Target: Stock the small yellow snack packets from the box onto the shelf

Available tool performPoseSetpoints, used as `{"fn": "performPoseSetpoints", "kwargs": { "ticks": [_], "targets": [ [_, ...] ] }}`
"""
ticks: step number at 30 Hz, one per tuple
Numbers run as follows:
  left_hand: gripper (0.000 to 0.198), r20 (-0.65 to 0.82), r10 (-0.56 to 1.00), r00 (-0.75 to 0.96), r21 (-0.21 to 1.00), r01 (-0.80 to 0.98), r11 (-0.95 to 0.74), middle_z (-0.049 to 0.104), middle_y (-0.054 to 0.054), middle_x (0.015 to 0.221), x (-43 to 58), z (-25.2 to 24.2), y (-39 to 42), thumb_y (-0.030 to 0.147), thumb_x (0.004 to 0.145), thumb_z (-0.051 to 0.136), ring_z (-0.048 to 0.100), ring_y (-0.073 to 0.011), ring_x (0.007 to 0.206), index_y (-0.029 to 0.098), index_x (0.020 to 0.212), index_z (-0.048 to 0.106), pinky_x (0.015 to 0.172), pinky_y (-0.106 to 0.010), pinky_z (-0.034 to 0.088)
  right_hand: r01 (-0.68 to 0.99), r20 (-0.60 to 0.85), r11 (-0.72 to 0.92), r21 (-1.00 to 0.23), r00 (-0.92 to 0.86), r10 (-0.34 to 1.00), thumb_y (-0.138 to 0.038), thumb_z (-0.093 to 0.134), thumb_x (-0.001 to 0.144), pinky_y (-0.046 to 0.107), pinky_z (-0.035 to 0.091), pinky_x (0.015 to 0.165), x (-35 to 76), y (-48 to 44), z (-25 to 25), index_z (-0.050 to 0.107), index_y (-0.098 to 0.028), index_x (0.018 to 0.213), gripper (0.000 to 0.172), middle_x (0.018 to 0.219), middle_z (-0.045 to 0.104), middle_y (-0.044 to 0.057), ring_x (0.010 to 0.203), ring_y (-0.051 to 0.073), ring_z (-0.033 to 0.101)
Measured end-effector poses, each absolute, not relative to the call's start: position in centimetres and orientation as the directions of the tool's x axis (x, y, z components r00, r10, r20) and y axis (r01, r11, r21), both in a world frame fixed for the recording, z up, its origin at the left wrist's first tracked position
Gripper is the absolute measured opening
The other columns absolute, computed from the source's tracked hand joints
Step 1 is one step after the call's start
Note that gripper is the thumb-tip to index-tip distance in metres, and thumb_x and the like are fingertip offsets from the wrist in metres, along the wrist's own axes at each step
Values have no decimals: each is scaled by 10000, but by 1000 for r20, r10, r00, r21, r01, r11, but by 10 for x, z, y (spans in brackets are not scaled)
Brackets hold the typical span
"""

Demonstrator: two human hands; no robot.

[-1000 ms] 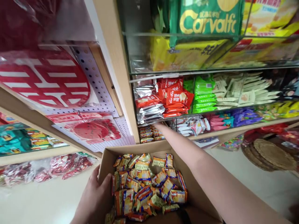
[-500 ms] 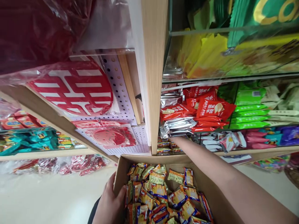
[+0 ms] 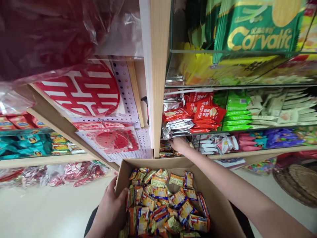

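Shop shelves (image 3: pixel 159 76) fill the background, pale floor (image 3: pixel 47 208) below. Cardboard box (image 3: pixel 219 203) sits in front, tilted toward the viewer, with small wrapped snacks (image 3: pixel 179 198) inside; more small packets (image 3: pixel 165 148) lie in the low compartment just beyond its far rim. Change over the last half second: right hand (image 3: pixel 180 145) shows more at the compartment mouth, below the silver packets (image 3: pixel 178 126); previously mostly hidden. Judgement: it is drawing back slightly; fingertips obscured, pinch or load cannot be told. Left hand (image 3: pixel 111 206) unchanged, thumb and fingers clasping the box's left wall.
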State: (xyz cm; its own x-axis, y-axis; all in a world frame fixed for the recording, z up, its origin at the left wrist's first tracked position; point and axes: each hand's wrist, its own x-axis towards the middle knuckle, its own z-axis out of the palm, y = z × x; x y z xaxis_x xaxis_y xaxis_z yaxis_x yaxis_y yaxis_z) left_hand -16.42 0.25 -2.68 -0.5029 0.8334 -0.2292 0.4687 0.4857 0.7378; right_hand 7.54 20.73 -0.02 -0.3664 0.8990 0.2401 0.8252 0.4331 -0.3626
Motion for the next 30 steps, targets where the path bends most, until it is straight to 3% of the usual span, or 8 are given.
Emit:
{"fn": "performPoseSetpoints", "kwargs": {
  "ticks": [5, 11, 16, 19, 22, 24, 27, 30],
  "targets": [
    [569, -234, 826, -513, 737, 460, 495, 665, -87, 956, -163, -27, 4, 400, 657, 554, 638, -231, 827, 172, 1170, 464, 733, -331, 481, 525, 234, 761, -381, -742, 628, -237, 397, 864, 373, 393, 849, 94, 110, -38, 616, -197, 889, 224, 931, 610, 75, 927, 206, 517],
    [511, -206, 831, -518, 733, 481, 481, 680, -78, 897, -164, -27, 3, 400, 654, 562, 643, -223, 771, 189, 1116, 501, 668, -310, 484, 734, -45, 319, -600, -429, 902, -228, 653, 652, 300, 420, 613, 56, 90, -116, 595, -140, 727, 129, 748, 607, 85, 702, 200, 576],
    [511, -243, 857, -454, 707, 522, 478, 663, -95, 961, -161, -22, -2, 411, 737, 473, 635, -222, 823, 186, 1193, 431, 717, -325, 482, 753, -50, 274, -598, -376, 925, -141, 706, 529, 269, 378, 563, 47, 98, -123, 501, -161, 517, 207, 591, 556, 20, 606, 164, 550],
    [518, -5, 885, -465, 543, 742, 393, 550, -159, 1172, -151, -12, -7, 374, 767, 427, 515, -292, 1078, 147, 1232, 406, 898, -430, 395, 743, -59, 278, -609, -392, 918, -168, 730, 497, 255, 366, 540, 58, 96, -103, 539, -163, 570, 204, 596, 564, 9, 592, 162, 531],
    [490, 289, 933, -213, 464, 884, 58, 426, -124, 1309, -129, -3, -12, 340, 773, 442, 330, -268, 1247, 178, 1235, 422, 1040, -421, 233, 607, 10, 358, -709, -499, 866, -270, 683, 602, 232, 357, 542, 72, 84, -67, 598, -189, 733, 176, 674, 595, -5, 608, 145, 524],
    [497, 292, 945, -148, 617, 784, -67, 471, -103, 1255, -109, 0, -11, 372, 762, 481, 376, -233, 1211, 190, 1223, 435, 1032, -363, 264, 431, 75, 390, -814, -587, 806, -310, 649, 654, 224, 361, 565, 82, 71, -38, 606, -209, 792, 175, 706, 604, -19, 621, 133, 521],
    [431, 41, 973, -225, 914, 401, 55, 607, -65, 958, -76, -3, -5, 467, 745, 494, 539, -217, 971, 176, 1056, 557, 867, -314, 414, 209, 118, 280, -937, -565, 817, -347, 645, 666, 221, 367, 578, 92, 48, -9, 597, -214, 831, 218, 744, 602, -25, 633, 124, 511],
    [357, -95, 942, -322, 990, 65, 122, 568, -2, 680, -48, -6, 2, 502, 711, 533, 530, -150, 696, 164, 805, 598, 677, -248, 432, 8, 70, 79, -997, -355, 932, -391, 639, 664, 206, 343, 519, 91, 32, -6, 557, -194, 800, 253, 662, 543, -36, 562, 103, 456]
  ]
}}
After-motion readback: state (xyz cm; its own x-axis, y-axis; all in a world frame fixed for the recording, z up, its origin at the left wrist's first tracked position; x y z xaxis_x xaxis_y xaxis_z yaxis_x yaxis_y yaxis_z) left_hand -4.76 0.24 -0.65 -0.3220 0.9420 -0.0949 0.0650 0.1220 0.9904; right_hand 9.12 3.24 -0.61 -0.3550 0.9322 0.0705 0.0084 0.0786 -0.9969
